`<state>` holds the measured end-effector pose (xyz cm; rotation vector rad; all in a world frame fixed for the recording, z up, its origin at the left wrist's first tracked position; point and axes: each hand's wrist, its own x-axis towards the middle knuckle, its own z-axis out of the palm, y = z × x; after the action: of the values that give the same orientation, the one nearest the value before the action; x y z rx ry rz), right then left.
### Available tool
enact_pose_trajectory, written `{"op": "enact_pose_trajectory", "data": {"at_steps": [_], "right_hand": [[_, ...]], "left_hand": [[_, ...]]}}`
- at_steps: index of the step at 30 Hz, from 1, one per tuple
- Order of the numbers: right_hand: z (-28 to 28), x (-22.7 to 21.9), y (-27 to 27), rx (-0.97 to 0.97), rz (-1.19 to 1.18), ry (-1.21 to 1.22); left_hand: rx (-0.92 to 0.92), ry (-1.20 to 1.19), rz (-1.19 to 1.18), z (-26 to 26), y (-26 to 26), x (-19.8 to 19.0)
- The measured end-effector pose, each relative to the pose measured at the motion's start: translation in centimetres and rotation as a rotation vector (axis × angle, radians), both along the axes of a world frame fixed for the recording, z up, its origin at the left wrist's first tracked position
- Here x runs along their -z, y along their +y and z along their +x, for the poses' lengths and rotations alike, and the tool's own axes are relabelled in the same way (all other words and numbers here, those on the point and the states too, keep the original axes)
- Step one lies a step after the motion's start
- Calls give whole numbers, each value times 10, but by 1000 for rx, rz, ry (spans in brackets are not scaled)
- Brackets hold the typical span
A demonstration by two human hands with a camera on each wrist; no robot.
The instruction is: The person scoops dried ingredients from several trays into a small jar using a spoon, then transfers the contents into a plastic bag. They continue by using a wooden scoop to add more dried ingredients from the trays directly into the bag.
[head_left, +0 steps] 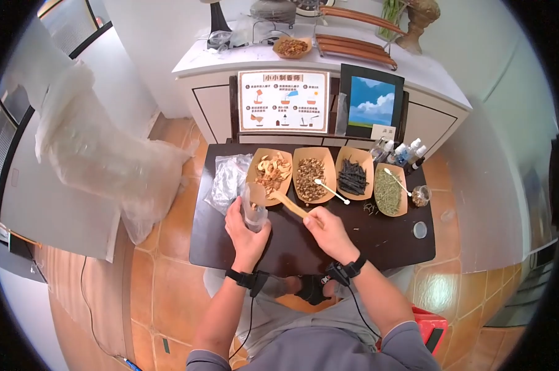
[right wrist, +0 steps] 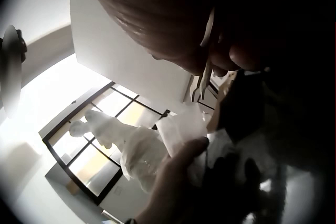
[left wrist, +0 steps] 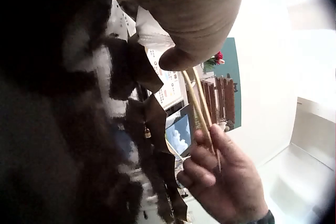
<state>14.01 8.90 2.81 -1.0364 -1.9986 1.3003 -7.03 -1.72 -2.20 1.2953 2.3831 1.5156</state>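
My left hand grips a small translucent pouch, its mouth upward, over the near edge of the first paper tray of dried slices. Bamboo tongs are pinched in my right hand, with their tips beside the pouch's mouth. In the left wrist view the tongs' two arms run from my right hand toward my left. From the right wrist view, the whitish pouch stands up out of my left hand's fingers; much of that hand is in shadow.
More paper trays hold brown pieces, dark sticks and green bits. White scoops lie on two of them. A clear plastic bag lies left; a jar, round lid and spray bottles are right.
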Motion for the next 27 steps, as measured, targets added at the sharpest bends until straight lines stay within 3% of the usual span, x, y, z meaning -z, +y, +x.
{"op": "enact_pose_trajectory", "data": {"at_steps": [5,9,11,13,22,27], "right_hand": [[3,33,12,-14,-157,110],[1,20,12,-53,-162,-88],[2,21,15,-69,-122,-67],[5,20,17,-76,-259,-9],[9,16,23,-155,-195,-66],[4,37,25,-149,-45,-70]], "left_hand": [[8,-54,-6,-3,0,5],[18,-134,-15,-5,0,6],[12,-109,-8,-8,2,7],[55,-121,-68,-9,0,1],[-40,-240,-75,-5,5,-14],[-37,-390,-34,-1,7,-16]]}}
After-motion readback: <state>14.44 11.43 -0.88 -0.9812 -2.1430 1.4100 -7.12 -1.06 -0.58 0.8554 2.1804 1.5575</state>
